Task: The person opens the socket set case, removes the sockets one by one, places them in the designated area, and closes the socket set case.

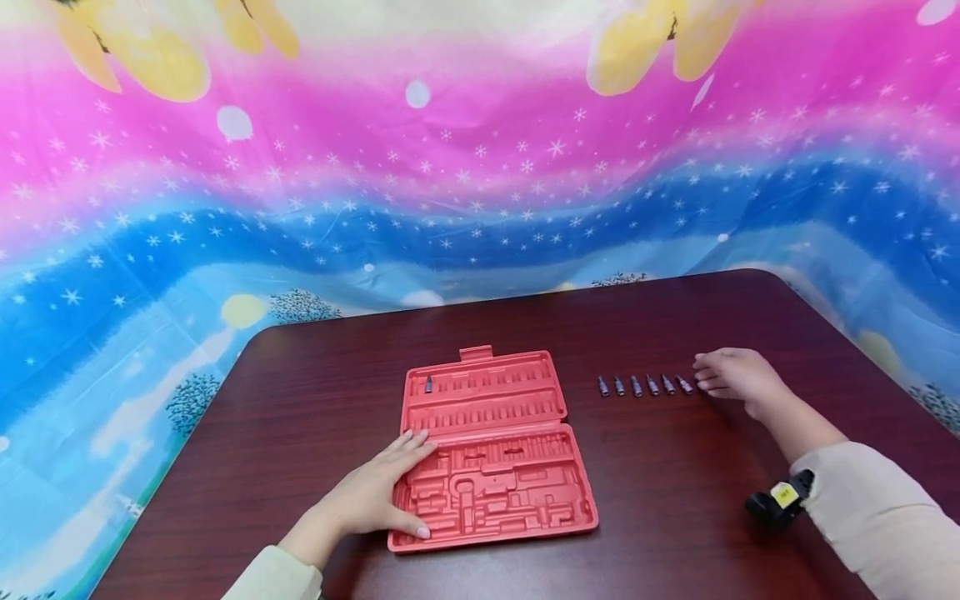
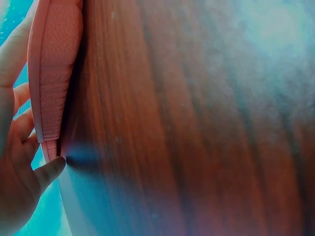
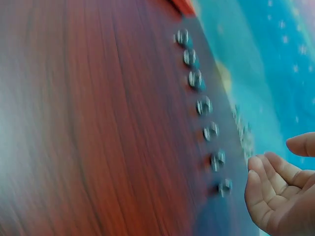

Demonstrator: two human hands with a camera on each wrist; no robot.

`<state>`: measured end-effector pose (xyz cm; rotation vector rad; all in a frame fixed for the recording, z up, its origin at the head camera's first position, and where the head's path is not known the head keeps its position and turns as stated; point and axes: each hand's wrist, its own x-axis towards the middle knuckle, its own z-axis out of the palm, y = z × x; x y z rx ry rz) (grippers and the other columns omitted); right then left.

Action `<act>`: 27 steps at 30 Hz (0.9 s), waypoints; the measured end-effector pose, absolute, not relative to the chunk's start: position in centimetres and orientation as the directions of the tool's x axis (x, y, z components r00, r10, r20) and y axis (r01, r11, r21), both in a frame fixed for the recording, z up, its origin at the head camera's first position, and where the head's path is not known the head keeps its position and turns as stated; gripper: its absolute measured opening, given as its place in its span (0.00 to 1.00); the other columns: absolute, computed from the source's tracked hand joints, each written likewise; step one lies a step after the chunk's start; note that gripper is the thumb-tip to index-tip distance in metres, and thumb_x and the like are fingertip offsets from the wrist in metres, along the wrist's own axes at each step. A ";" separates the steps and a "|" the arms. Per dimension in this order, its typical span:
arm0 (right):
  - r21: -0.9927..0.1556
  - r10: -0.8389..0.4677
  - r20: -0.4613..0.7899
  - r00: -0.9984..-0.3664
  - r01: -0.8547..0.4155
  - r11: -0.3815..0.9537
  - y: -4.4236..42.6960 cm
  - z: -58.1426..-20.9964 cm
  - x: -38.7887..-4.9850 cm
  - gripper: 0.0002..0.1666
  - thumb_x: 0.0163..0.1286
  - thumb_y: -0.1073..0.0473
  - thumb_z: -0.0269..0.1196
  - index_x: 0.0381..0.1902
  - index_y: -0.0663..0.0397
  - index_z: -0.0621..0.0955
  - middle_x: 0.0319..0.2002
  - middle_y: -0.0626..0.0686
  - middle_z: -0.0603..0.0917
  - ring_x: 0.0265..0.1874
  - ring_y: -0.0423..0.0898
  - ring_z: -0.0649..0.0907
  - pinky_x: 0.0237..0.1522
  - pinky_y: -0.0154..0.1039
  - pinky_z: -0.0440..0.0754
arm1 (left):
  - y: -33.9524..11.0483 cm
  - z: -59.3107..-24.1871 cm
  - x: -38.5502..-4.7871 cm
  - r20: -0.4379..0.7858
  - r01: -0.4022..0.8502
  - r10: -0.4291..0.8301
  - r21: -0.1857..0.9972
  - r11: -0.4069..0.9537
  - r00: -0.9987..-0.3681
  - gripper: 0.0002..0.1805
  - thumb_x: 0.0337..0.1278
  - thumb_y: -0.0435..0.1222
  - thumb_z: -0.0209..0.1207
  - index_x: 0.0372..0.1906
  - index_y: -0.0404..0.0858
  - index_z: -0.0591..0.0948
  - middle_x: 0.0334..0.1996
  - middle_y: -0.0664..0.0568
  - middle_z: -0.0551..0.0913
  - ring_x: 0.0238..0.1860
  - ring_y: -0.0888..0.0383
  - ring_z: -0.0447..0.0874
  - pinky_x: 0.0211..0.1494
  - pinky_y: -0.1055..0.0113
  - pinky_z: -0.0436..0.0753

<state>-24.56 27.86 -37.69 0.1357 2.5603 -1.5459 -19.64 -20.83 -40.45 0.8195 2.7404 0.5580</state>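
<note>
A red plastic tool case (image 1: 480, 542) lies unfolded on the table, its moulded slots facing up. One small dark metal bit (image 1: 428, 384) stands in the upper left of its lid half. My left hand (image 1: 375, 487) rests on the case's left side, fingers spread along the rim and thumb over the lower part. To the right of the case, several dark metal bits (image 1: 636, 386) form a row. At the row's right end is my right hand (image 1: 738, 379); the right wrist view has its thumb apart from the fingers and the nearest bit (image 3: 225, 188) just beside them.
The dark reddish wooden table (image 1: 322, 367) has rounded far corners. A colourful printed cloth (image 1: 480, 167) hangs behind it and along both sides. A black device with a yellow label (image 1: 780, 500) is worn at my right wrist.
</note>
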 end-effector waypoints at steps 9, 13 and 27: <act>-0.918 -0.072 -0.182 -0.981 0.143 0.370 23.3 -37.3 -24.7 0.29 0.67 0.54 0.45 0.50 0.79 0.64 0.36 0.60 0.77 0.31 0.44 0.79 0.36 0.39 0.77 | -20.9 -40.5 -19.7 -0.071 0.510 0.588 0.421 0.750 -0.806 0.55 0.20 0.67 0.59 0.64 0.48 0.59 0.64 0.53 0.53 0.65 0.53 0.43 0.56 0.51 0.60; -0.942 -0.106 -0.181 -0.978 0.141 0.306 21.2 -37.4 -24.9 0.27 0.66 0.55 0.46 0.49 0.79 0.66 0.34 0.59 0.78 0.30 0.44 0.79 0.36 0.39 0.77 | -20.9 -40.5 -19.6 -0.073 0.512 0.589 0.417 0.751 -0.805 0.55 0.20 0.67 0.58 0.64 0.48 0.59 0.65 0.53 0.53 0.65 0.53 0.43 0.56 0.52 0.61; -0.984 -0.219 -0.169 -0.961 0.152 0.092 13.0 -37.8 -26.4 0.22 0.66 0.57 0.48 0.43 0.76 0.70 0.30 0.56 0.77 0.27 0.43 0.79 0.36 0.39 0.76 | -20.8 -40.3 -19.5 -0.098 0.491 0.578 0.426 0.760 -0.810 0.55 0.20 0.67 0.58 0.64 0.49 0.58 0.65 0.54 0.52 0.65 0.53 0.42 0.55 0.50 0.61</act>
